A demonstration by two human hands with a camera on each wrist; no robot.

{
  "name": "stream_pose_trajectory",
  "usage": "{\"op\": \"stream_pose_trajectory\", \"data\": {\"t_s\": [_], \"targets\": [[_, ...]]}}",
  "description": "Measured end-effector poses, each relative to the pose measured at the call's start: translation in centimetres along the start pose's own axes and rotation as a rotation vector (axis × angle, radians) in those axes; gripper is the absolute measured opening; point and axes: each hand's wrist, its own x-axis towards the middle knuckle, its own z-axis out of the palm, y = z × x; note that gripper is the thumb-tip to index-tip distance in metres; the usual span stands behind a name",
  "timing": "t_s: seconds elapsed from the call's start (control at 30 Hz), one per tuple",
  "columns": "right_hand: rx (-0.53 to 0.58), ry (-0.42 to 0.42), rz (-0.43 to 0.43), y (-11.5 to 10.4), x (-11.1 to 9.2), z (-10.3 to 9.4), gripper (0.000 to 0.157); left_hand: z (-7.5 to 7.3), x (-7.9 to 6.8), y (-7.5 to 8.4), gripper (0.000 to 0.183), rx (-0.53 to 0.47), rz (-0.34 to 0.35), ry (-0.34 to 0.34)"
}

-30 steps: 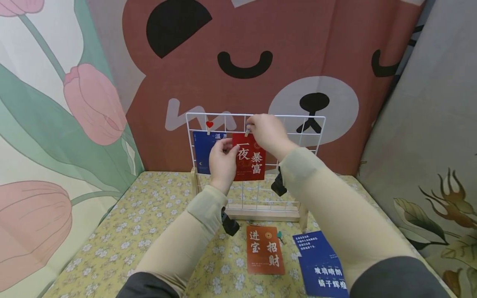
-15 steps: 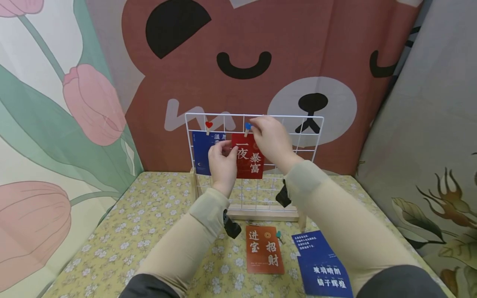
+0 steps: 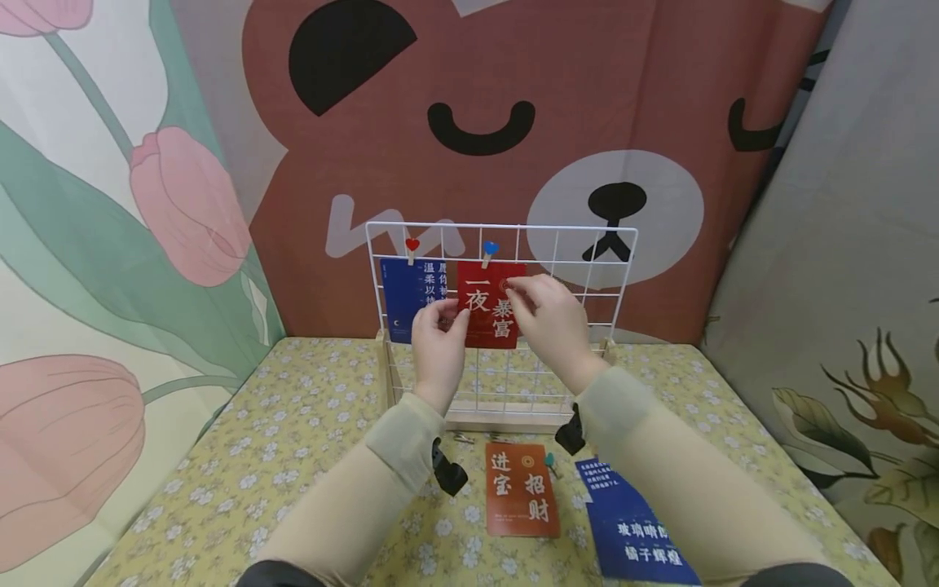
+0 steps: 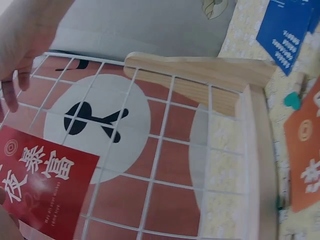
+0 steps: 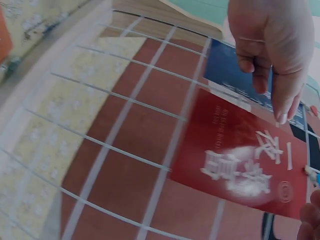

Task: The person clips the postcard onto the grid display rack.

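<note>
A red card (image 3: 480,326) with white characters hangs on a white wire grid (image 3: 579,297). A blue heart clip (image 3: 490,249) sits at its top edge. My left hand (image 3: 438,346) has thumb and index finger pinched at the card's left edge. My right hand (image 3: 553,322) pinches at its right edge, just below the upper corner. Partly behind the left hand, a blue card (image 3: 399,302) hangs from a red heart clip (image 3: 412,245). The left wrist view shows the red card (image 4: 55,182) flat near the wires, and the right wrist view shows the left thumb on its edge.
An orange card (image 3: 522,493) lies on the floral tablecloth before the grid's wooden base (image 3: 506,420), beside a teal clip (image 3: 550,461). Right of it, blue cards (image 3: 631,534) overlap, partly under my right forearm. More small clips (image 3: 464,439) lie near the base.
My right hand has left the blue heart clip and moved down to the red card's right edge, leaving the clip in place. My left hand has slid slightly lower along the left edge.
</note>
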Motion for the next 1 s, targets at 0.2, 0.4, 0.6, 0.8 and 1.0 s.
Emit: {"op": "stream_pose_trajectory", "data": {"t_s": [0.2,0.4,0.6,0.8,1.0], "targets": [[0.043,-0.051,0.077,1.0,-2.7,0.8,0.024,-0.6,-1.7,-1.3,0.02,0.006,-0.025,-0.048],[0.065,-0.106,0.171,2.1,-5.6,1.5,0.025,-1.1,-3.6,-2.8,0.021,0.062,-0.06,-0.082],[0.072,-0.139,0.255,3.3,-8.3,2.2,0.026,-1.7,-5.4,-4.2,0.021,0.102,-0.112,-0.128],[0.111,-0.17,0.369,4.3,-10.6,2.6,0.028,-2.1,-7.2,-5.7,0.018,0.148,-0.148,-0.162],[0.123,-0.186,0.435,4.6,-12.7,3.0,0.027,-2.1,-8.8,-7.6,0.019,0.172,-0.234,-0.235]]}}
